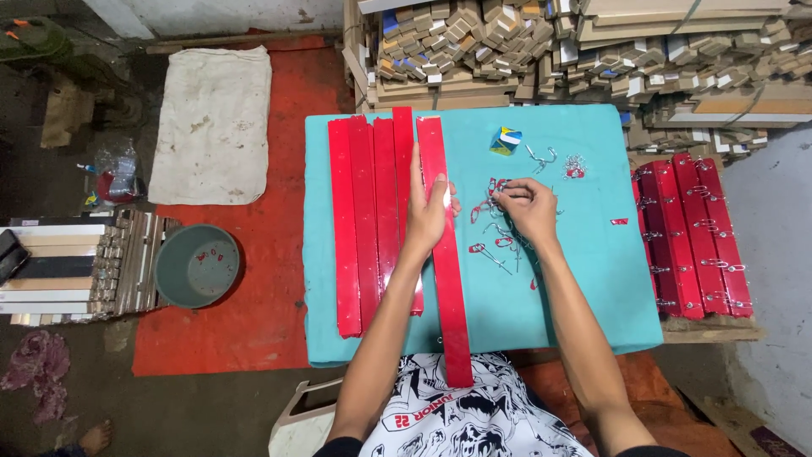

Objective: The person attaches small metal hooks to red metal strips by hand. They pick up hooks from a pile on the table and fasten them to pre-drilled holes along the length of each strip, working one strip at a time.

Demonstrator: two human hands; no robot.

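— Holding item: left hand flat, fingers spread, on red strip; long axis runs away from the body.
— Clips?
— Just right of strip; right hand nearer, pinching one.

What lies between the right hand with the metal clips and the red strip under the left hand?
Nothing visible. The right hand rests on the pile of metal clips, and only bare teal cloth separates it from the red strip that the left hand presses down.
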